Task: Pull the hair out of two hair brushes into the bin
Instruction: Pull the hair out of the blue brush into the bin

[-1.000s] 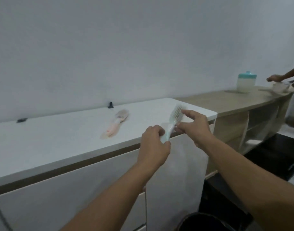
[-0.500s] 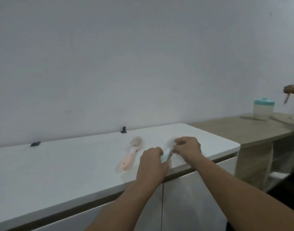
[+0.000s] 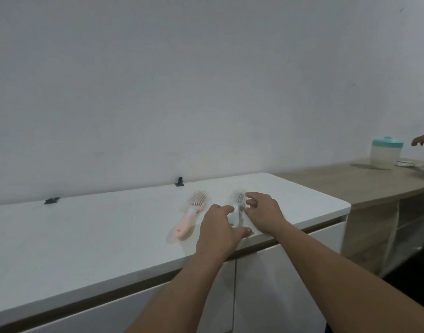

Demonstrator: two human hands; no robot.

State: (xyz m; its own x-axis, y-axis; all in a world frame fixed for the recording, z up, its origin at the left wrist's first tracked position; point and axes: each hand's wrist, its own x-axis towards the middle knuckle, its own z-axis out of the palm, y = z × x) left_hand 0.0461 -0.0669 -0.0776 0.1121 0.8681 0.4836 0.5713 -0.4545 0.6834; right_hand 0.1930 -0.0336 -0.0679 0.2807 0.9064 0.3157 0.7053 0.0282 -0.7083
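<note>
No brand, label or writing could be read on anything in view.

The light blue brush (image 3: pixel 236 209) lay on the white countertop (image 3: pixel 86 231), near the front edge, its bristled head pointing toward the wall (image 3: pixel 182 80) and its handle toward the person. The left hand (image 3: pixel 218 233) hovered over the handle with fingers loosely curled and the thumb stretched out by the counter's front edge; whether it touched the handle could not be told. The right hand (image 3: pixel 262 211) sat just right of the brush head, fingers spread and slightly bent, gripping nothing. The pink brush (image 3: pixel 191 213) lay just left of the blue one, parallel to it and apart from both hands — bristles up, handle toward the front edge.

The countertop stretched bare well to the left, with open room also to the right as far as its rounded corner. Two small black clips (image 3: pixel 179 181) sat at the back edge against the plain pale wall. Below ran white cabinet doors (image 3: pixel 278 284). A lower wooden counter (image 3: pixel 350 183) adjoined on the right, carrying a translucent jar with a teal lid (image 3: pixel 386 152); another person's hand (image 3: pixel 423 140) showed at the frame's right edge.
</note>
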